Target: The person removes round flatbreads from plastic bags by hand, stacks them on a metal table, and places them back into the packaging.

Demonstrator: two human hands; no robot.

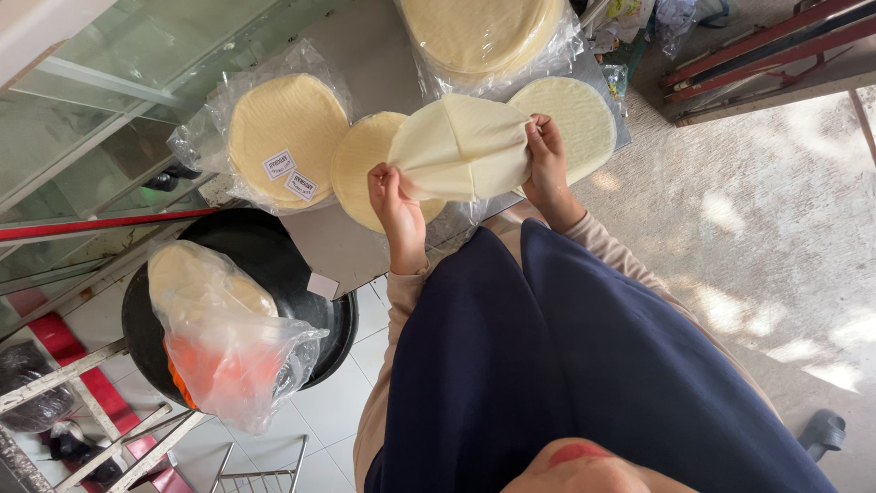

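A thin, pale cream round sheet [464, 148] is held up between both hands, above the grey tabletop [365, 46]; it is limp, creased down the middle and partly folded over itself, with one curved edge on top. The left hand [397, 205] is pinched shut on the sheet's lower left edge, fingers curled around it. The right hand [546, 155] is gripped on the sheet's right edge, thumb and fingers closed over it. Just behind the left hand, a yellowish flat round [360, 164] lies on the table, partly covered by the held sheet. Behind the right hand, a paler round [579, 114] is seen, also partly hidden. Left of the left hand, a stack of yellow rounds in a clear plastic bag [283, 137] lies flat; two small white rectangular labels [290, 175] are stuck on its near side. Beyond both hands, a larger bagged stack [484, 36] sits at the table's far edge. Below and left of the left hand, a black round pan [274, 265] is placed on a low stand, with a crumpled clear bag [228, 338] showing pale rounds and something orange inside. A small white square tag [322, 286] lies at the pan's rim.
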